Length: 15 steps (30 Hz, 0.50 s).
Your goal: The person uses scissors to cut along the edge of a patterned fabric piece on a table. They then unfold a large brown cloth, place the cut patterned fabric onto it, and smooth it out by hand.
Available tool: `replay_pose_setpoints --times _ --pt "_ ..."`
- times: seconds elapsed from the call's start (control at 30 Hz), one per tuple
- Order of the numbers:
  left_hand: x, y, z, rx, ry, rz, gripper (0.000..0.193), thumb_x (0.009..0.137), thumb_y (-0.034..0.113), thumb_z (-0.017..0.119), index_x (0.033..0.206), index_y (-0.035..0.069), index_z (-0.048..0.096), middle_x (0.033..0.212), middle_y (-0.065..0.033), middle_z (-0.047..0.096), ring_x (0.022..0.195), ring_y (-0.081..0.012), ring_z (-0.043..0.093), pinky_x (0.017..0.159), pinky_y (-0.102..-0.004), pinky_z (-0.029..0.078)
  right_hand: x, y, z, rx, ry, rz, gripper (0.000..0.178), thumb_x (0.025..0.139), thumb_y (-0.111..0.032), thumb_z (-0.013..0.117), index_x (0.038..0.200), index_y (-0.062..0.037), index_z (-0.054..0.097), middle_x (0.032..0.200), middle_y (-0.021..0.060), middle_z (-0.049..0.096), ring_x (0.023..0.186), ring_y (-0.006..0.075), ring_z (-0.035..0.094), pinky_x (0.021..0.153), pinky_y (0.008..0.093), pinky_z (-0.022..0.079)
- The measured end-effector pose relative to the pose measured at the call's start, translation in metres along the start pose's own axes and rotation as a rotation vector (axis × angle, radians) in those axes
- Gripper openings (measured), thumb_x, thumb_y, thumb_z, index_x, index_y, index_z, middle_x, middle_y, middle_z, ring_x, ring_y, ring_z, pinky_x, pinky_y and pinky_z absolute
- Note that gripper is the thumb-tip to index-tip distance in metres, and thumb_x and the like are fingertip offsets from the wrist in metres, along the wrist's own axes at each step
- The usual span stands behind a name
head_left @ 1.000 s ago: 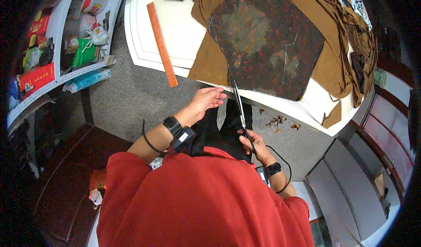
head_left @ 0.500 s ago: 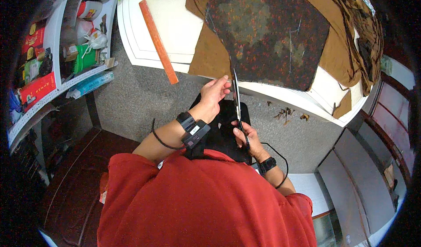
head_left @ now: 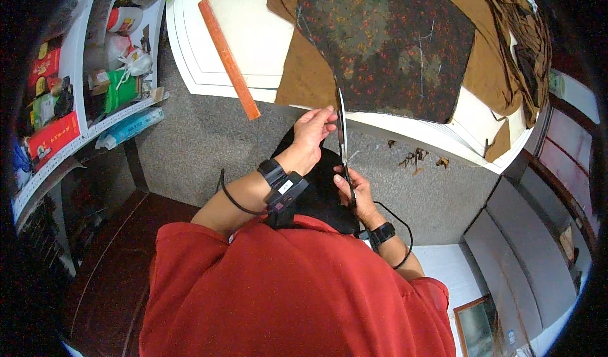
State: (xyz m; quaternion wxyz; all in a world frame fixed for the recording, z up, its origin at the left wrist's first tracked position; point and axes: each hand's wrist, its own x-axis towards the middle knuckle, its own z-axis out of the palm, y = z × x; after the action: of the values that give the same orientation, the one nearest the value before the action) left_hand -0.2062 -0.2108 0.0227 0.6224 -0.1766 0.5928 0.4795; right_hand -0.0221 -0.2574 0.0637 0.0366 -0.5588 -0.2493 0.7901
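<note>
The right hand [head_left: 358, 195] grips the scissors [head_left: 342, 132] by the handles, their blades reaching the near edge of the brown cloth [head_left: 305, 78] and dark patterned fabric [head_left: 399, 53] on the white desk [head_left: 193, 56]. The left hand [head_left: 308, 143] has its fingertips at the brown cloth's edge; whether they pinch it, I cannot tell.

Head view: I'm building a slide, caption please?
Right hand holds scissors at a dark patterned cloth's edge, left hand alongside.
</note>
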Motion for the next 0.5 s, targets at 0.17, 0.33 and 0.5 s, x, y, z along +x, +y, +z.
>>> replay_pose_setpoints --times 0.17,0.33,0.5 --pt "0.001 0.000 -0.001 -0.013 -0.019 -0.006 0.018 0.086 0.024 0.070 0.093 0.010 0.062 0.086 -0.0001 0.065 0.072 -0.0093 0.057 0.072 -0.0242 0.048 -0.001 0.002 0.002 -0.045 0.095 0.013 0.033 0.085 -0.026 0.073 0.110 -0.0081 0.062 0.055 -0.0083 0.046 0.043 0.0026 0.038 0.038 0.0219 0.027" --pt "0.002 0.000 -0.001 -0.008 -0.022 0.002 0.017 0.086 0.024 0.070 0.093 0.010 0.062 0.085 0.0003 0.065 0.071 -0.0090 0.057 0.072 -0.0243 0.048 -0.003 0.002 -0.003 -0.053 0.070 0.015 0.031 0.086 -0.025 0.071 0.109 -0.0063 0.062 0.055 -0.0072 0.046 0.040 0.0039 0.037 0.038 0.0227 0.028" --pt "0.003 0.000 -0.003 0.023 -0.013 -0.013 0.015 0.087 0.023 0.069 0.092 0.011 0.062 0.084 0.0004 0.065 0.071 -0.0087 0.057 0.071 -0.0241 0.048 -0.002 -0.010 -0.005 -0.106 0.044 0.007 0.034 0.088 -0.025 0.069 0.113 -0.0043 0.060 0.056 -0.0063 0.046 0.039 0.0054 0.038 0.038 0.0231 0.030"
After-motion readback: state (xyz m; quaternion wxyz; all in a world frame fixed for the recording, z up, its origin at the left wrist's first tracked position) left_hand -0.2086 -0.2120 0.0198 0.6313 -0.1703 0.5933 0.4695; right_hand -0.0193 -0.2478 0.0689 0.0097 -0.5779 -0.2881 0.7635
